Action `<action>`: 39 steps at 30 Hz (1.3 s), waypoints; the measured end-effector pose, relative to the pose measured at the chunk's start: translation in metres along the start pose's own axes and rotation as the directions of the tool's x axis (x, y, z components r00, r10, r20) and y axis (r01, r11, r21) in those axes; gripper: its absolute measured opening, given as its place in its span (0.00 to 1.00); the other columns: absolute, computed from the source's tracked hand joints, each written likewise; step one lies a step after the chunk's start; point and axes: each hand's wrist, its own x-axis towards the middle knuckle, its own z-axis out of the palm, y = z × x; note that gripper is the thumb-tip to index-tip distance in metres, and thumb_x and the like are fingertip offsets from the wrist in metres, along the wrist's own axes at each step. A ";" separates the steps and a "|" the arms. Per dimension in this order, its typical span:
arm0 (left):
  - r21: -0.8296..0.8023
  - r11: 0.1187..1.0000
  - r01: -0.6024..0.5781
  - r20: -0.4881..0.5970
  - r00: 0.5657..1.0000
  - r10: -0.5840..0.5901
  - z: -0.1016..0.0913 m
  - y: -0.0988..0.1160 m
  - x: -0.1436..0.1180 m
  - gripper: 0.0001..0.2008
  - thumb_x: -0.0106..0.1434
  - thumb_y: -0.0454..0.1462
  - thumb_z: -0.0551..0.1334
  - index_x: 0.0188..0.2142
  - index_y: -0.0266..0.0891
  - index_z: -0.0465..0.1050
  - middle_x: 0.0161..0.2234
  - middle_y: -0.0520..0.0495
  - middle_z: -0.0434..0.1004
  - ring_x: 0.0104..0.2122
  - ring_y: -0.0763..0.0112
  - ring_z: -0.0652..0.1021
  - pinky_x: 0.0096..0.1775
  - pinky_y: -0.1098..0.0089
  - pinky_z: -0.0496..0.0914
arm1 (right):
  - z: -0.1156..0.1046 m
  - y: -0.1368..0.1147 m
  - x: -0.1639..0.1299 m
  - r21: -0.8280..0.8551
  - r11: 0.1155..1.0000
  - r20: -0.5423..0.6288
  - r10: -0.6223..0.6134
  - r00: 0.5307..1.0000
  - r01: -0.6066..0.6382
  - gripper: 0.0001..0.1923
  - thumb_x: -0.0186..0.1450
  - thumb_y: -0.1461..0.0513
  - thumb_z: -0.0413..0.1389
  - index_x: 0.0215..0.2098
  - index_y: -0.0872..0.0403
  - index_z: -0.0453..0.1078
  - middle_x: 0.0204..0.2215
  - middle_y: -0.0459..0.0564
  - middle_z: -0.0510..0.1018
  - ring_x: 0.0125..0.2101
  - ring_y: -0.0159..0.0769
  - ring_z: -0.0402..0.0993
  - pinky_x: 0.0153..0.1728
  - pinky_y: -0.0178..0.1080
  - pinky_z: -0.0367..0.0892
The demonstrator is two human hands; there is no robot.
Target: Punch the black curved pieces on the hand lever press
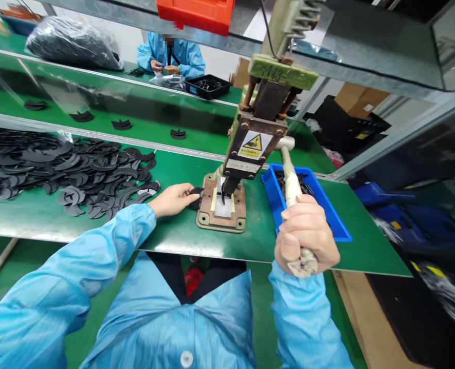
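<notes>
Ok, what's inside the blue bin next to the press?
The blue bin holds dark flat pieces at its far end; the press handle and the right hand cover most of its inside.

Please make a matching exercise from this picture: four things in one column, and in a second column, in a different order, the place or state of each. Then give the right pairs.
Things
1. lever handle
2. blue tray
3. pile of black curved parts
4. small black part

Places or states
A. spread on the green table, left of the press
B. pinched by the left hand at the press base
C. gripped in the right hand
D. standing on the table, right of the press

Pairs: 1-C, 2-D, 3-A, 4-B. The left hand holds its part beside the press; the right hand is closed round the handle.
</notes>
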 end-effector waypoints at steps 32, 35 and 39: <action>-0.171 0.971 0.168 0.292 0.950 -0.113 0.015 0.040 0.056 0.11 0.67 0.41 0.71 0.44 0.36 0.76 0.32 0.48 0.81 0.26 0.72 0.79 0.25 0.74 0.74 | 0.002 -0.009 -0.001 -0.025 0.998 -0.010 0.065 0.998 -0.066 0.18 0.71 0.57 0.60 0.25 0.51 0.65 0.23 0.40 0.74 0.33 0.31 0.78 0.55 0.56 0.76; -0.171 0.956 0.240 0.316 0.932 -0.177 0.015 0.043 0.059 0.09 0.67 0.38 0.71 0.41 0.36 0.76 0.29 0.49 0.80 0.23 0.73 0.78 0.25 0.74 0.74 | 0.003 -0.009 0.000 -0.019 0.998 -0.006 0.065 0.998 -0.065 0.18 0.71 0.58 0.60 0.25 0.52 0.64 0.23 0.40 0.74 0.32 0.31 0.78 0.54 0.57 0.76; -0.191 0.927 0.322 0.326 0.912 -0.250 0.015 0.047 0.064 0.09 0.65 0.37 0.74 0.38 0.37 0.76 0.24 0.52 0.77 0.21 0.74 0.78 0.25 0.75 0.75 | 0.006 -0.006 0.001 -0.008 1.000 -0.029 0.012 1.000 -0.012 0.18 0.71 0.58 0.60 0.24 0.53 0.64 0.23 0.40 0.73 0.31 0.31 0.77 0.51 0.57 0.75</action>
